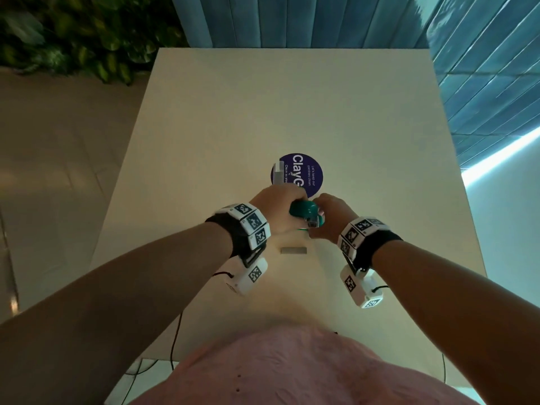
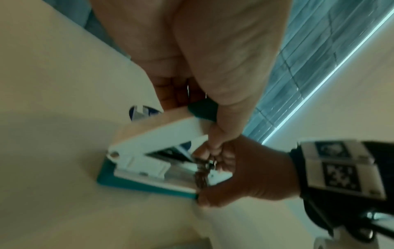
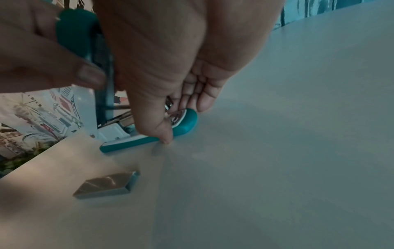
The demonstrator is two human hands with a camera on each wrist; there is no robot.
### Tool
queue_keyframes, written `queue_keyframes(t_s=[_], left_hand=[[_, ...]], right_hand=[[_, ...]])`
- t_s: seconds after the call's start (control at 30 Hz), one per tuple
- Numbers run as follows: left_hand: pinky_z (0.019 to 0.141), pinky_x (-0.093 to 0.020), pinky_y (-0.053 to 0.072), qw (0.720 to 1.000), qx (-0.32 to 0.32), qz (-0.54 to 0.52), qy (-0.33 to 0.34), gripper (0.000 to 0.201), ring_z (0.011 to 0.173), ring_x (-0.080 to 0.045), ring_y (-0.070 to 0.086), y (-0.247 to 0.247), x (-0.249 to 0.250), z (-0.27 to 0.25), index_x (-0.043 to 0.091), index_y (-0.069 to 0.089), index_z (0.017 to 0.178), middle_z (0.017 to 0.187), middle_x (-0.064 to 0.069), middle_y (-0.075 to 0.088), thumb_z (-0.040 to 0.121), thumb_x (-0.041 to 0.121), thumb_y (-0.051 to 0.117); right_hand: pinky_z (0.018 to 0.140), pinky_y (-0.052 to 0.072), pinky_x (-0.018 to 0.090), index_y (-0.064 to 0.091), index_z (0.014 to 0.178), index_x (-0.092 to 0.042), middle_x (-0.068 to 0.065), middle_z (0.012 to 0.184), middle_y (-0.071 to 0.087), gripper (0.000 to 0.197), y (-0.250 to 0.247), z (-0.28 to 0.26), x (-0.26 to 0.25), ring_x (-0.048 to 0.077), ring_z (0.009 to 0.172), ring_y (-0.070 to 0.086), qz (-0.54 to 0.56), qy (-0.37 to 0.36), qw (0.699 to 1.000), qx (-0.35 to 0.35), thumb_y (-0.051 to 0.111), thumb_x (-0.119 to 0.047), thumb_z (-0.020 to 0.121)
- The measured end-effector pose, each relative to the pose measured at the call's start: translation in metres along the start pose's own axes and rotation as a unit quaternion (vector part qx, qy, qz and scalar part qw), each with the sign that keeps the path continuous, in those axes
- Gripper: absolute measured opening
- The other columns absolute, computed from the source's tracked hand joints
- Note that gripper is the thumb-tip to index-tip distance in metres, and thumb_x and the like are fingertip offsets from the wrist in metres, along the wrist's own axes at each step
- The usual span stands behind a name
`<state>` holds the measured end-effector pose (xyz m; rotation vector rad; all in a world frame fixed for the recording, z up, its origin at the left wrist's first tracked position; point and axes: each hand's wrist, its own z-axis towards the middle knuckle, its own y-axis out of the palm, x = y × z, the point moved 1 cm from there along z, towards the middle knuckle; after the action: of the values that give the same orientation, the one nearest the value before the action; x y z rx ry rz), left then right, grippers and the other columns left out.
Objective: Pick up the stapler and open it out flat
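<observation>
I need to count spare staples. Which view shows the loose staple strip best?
The right wrist view: the staple strip lies unobstructed on the table, near the stapler. The head view shows it small between the wrists; the left wrist view doesn't show it clearly.

Stapler (image 1: 304,213) on table (image 1: 292,112); staple strip (image 1: 293,250) nearer (just beside).

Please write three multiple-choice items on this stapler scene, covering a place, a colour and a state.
1. Where does the silvery strip of staples lie?
A. on the table, nearer the person than the stapler
B. on the round sticker
C. in the right hand

2. What colour is the round sticker?
A. red
B. dark blue
C. yellow

3. How is the teal and white stapler?
A. closed flat
B. hinged open
C. lying in two pieces

Answers: 1 A, it rests bare between both wrists; 2 B, with white lettering; 3 B, the left hand lifts its top while the right hand holds the base.
</observation>
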<state>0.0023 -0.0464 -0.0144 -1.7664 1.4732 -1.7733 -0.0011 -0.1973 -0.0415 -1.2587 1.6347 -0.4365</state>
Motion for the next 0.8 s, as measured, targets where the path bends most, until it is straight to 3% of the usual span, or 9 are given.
queue_keyframes(t_s=[0.07, 0.17, 0.23, 0.33, 0.5, 0.67, 0.8], left_hand=[[0.065, -0.025, 0.046, 0.999, 0.015, -0.034, 0.005, 0.03, 0.072, -0.016, 0.059, -0.014, -0.005, -0.011, 0.017, 0.062, 0.09, 0.082, 0.004, 0.062, 0.065, 0.025, 0.077], [0.072, -0.023, 0.051, 0.998, 0.044, -0.047, 0.0, 0.031, 0.077, -0.015, 0.062, -0.037, -0.021, -0.033, 0.016, 0.063, 0.093, 0.087, 0.001, 0.066, 0.066, 0.02, 0.077], [0.076, -0.025, 0.053, 0.997, 0.059, -0.051, -0.017, 0.03, 0.081, -0.015, 0.064, -0.05, -0.036, -0.049, 0.017, 0.064, 0.093, 0.089, -0.001, 0.069, 0.066, 0.02, 0.078], [0.072, -0.034, 0.053, 0.993, 0.084, -0.044, -0.068, 0.028, 0.076, -0.02, 0.065, -0.061, -0.062, -0.067, 0.018, 0.066, 0.089, 0.084, -0.004, 0.071, 0.064, 0.015, 0.079], [0.07, -0.034, 0.05, 0.991, 0.059, -0.019, -0.119, 0.023, 0.076, -0.019, 0.062, -0.053, -0.097, -0.074, 0.022, 0.067, 0.085, 0.083, -0.001, 0.069, 0.066, 0.015, 0.076], [0.07, -0.031, 0.046, 0.992, 0.047, -0.003, -0.118, 0.021, 0.077, -0.018, 0.058, -0.034, -0.116, -0.071, 0.023, 0.066, 0.086, 0.086, -0.002, 0.065, 0.067, 0.018, 0.074], [0.068, -0.024, 0.041, 0.991, 0.061, 0.0, -0.119, 0.025, 0.078, -0.019, 0.057, -0.028, -0.121, -0.07, 0.019, 0.068, 0.091, 0.088, -0.003, 0.063, 0.067, 0.016, 0.074]], right_hand=[[0.083, 0.046, 0.029, 0.062, 0.096, -0.012, 0.0, 0.092, 0.053, 0.039, 0.001, 0.0, 0.001, 0.02, 0.089, 0.054, 0.018, 0.003, 1.0, 0.007, 0.079, -0.015, 0.061], [0.085, 0.049, 0.031, 0.064, 0.095, -0.013, -0.001, 0.092, 0.053, 0.037, 0.002, 0.0, 0.003, 0.015, 0.084, 0.05, 0.036, -0.002, 0.999, 0.015, 0.078, -0.012, 0.061], [0.084, 0.048, 0.03, 0.063, 0.095, -0.013, 0.001, 0.094, 0.055, 0.037, 0.002, -0.001, 0.004, 0.015, 0.085, 0.05, 0.035, -0.003, 0.999, 0.015, 0.078, -0.012, 0.061], [0.086, 0.049, 0.032, 0.063, 0.096, -0.014, 0.005, 0.1, 0.058, 0.037, 0.004, 0.0, 0.006, 0.016, 0.087, 0.05, 0.04, -0.006, 0.999, 0.017, 0.077, -0.012, 0.062], [0.088, 0.049, 0.032, 0.062, 0.095, -0.015, 0.006, 0.101, 0.059, 0.037, 0.006, 0.001, 0.007, 0.016, 0.088, 0.051, 0.04, -0.009, 0.999, 0.022, 0.077, -0.013, 0.062], [0.087, 0.048, 0.032, 0.062, 0.095, -0.016, 0.005, 0.099, 0.058, 0.036, 0.008, 0.001, 0.008, 0.016, 0.087, 0.05, 0.027, -0.016, 0.999, 0.028, 0.077, -0.014, 0.062], [0.092, 0.048, 0.038, 0.058, 0.1, -0.016, 0.002, 0.099, 0.053, 0.04, 0.008, 0.0, 0.007, 0.017, 0.091, 0.049, 0.008, -0.01, 1.0, 0.014, 0.076, -0.014, 0.064]])
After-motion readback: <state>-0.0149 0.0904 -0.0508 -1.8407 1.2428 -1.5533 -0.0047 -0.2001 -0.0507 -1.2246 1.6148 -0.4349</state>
